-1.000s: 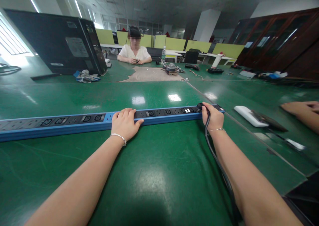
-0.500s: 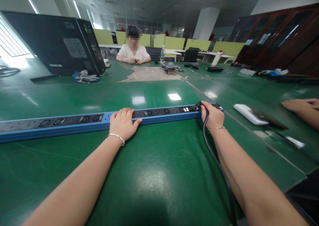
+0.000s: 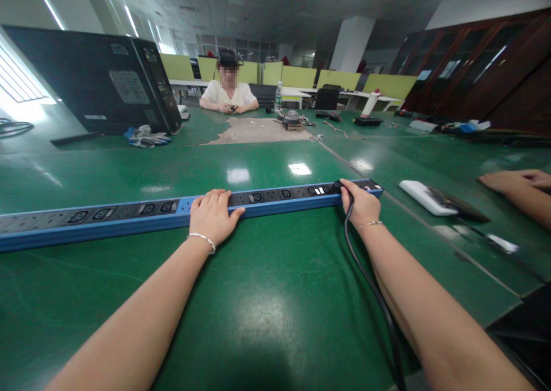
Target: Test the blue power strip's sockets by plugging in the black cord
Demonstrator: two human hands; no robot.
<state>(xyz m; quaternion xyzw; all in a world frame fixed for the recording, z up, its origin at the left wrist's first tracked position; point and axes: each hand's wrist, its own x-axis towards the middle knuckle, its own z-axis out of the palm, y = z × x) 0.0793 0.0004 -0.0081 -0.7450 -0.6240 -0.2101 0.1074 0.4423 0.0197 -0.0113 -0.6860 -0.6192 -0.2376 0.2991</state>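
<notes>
A long blue and black power strip point(image 3: 284, 205) lies across the green table, its row of sockets facing up. My left hand point(image 3: 212, 216) grips it near the middle, fingers over the top and far edge, thumb along the near side. Toward the strip's right end, my right hand point(image 3: 361, 204) is closed on a black plug point(image 3: 337, 188). The plug is against the sockets; its prongs are hidden, so how deep it sits I cannot tell. From it a black cord point(image 3: 365, 273) runs down beside my right forearm to the bottom edge.
A black computer case point(image 3: 120, 84) stands at the back left, with work gloves point(image 3: 147, 136) before it. Across the table sits a person point(image 3: 228, 95). On the right lie a white device point(image 3: 424, 197) and another person's hands point(image 3: 512, 179). A bottle point(image 3: 278, 95) stands farther back.
The view has shifted slightly. My right hand and the plug appear a little lower and flatter against the strip. My left hand keeps its place on the strip.
</notes>
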